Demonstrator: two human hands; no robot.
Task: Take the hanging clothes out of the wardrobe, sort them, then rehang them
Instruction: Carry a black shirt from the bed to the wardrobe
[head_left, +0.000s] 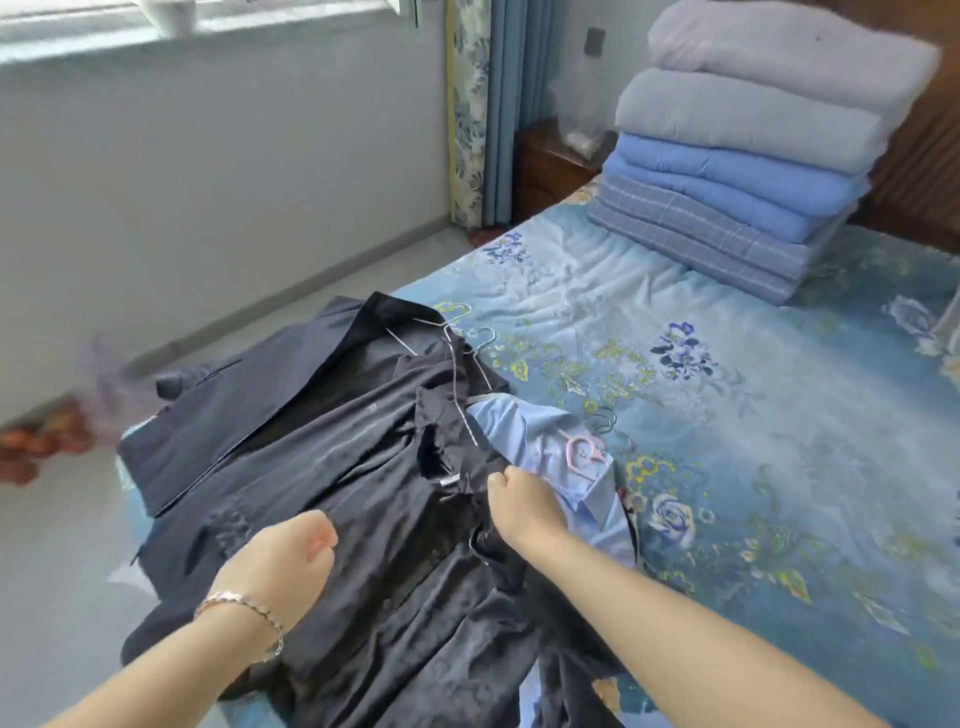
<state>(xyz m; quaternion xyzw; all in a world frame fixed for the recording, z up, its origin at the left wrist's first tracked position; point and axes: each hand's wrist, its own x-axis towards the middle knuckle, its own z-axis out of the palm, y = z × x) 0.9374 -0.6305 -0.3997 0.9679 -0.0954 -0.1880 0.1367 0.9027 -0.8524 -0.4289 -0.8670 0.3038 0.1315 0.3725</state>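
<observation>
We looked down from head height onto a bed (727, 415) covered in a blue floral sheet. A heap of clothes lay across the bed's near left corner, spilling over its left edge.

On top lay a dark shirt (374, 519), spread flat and creased. A dark jacket (234, 415) lay partly under it, toward the left edge, its lapel turned open. Thin wire hangers (457, 322) poked out at the far end of the heap, their hooks resting on the sheet. A light blue shirt (524, 431) peeked out from under the dark shirt's right side, with a pink hanger (584, 449) lying on it.

A person's two bare forearms reached in from the near edge. The left hand (283, 558), with a bracelet (244, 605) on its wrist, hovered over the dark shirt with its fingers curled into a fist, and we saw nothing held in it. The right hand (519, 496) sat where the dark shirt met the light blue shirt. Its fingers were curled under and bunched the dark cloth in a grip.

At the bed's far right corner stood a tall stack of folded quilts (753, 156), grey on top and blue below. Past the far edge we saw a wooden nightstand (550, 171) and a blue curtain (498, 104).
</observation>
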